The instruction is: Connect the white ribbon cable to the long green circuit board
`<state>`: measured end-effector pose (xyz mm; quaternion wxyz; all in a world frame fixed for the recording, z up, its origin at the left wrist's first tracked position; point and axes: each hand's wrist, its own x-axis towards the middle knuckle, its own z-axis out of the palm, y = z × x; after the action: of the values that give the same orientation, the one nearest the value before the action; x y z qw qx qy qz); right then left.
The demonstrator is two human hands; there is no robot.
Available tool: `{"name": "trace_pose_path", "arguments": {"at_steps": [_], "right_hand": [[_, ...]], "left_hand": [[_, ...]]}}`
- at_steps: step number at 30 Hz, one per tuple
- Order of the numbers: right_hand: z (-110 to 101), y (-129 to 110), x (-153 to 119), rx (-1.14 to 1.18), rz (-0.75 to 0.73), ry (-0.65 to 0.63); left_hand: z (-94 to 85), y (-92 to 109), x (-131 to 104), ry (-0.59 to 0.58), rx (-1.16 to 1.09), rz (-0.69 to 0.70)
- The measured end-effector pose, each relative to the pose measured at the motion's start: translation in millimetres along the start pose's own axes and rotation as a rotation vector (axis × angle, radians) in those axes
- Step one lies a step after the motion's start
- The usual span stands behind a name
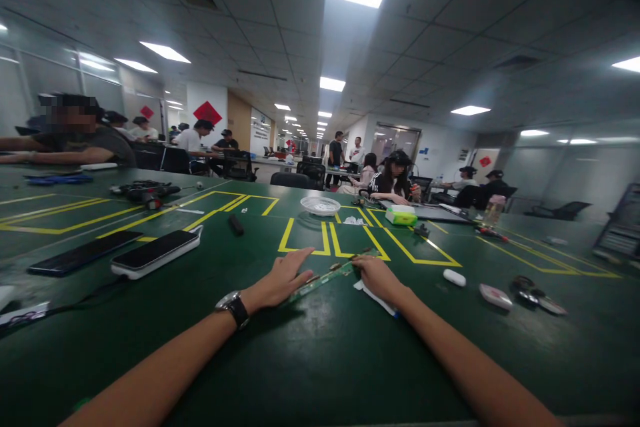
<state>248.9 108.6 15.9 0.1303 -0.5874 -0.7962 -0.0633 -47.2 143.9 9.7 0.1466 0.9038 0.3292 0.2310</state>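
My left hand [283, 279] is palm down with the fingers stretched forward and the thumb apart, a watch on its wrist. Beside that thumb runs a narrow green strip [326, 277] with small brownish parts on it, like a circuit board; it slants up to the right. My right hand [379, 275] has its fingers closed on the strip's far right end; the fingertips are partly hidden. Underneath the right hand lies a slim white object [376, 298] with a blue end. The strip's lower left end meets the left hand, and its contact there is unclear.
On the green table [310, 367], two phones [155, 252] lie left and a white woven basket [320, 205] stands ahead. A green tissue pack [401, 215], a white oval case [454, 277] and dark goggles-like items [526, 292] are to the right. People sit at the far side.
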Motion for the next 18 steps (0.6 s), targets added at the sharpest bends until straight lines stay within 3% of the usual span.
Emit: {"name": "trace_pose_path", "arguments": {"at_steps": [3, 6, 18], "right_hand": [[1.8, 25.5, -0.3, -0.093, 0.187, 0.026], [4.5, 33.5, -1.3, -0.154, 0.280, 0.032], [9.3, 31.5, -6.6, -0.170, 0.293, -0.030]], "left_hand": [[2.2, 0.3, 0.5, 0.013, 0.034, 0.024], [2.9, 2.1, 0.3, 0.004, 0.070, 0.030], [1.4, 6.0, -1.6, -0.045, 0.114, 0.067]]}}
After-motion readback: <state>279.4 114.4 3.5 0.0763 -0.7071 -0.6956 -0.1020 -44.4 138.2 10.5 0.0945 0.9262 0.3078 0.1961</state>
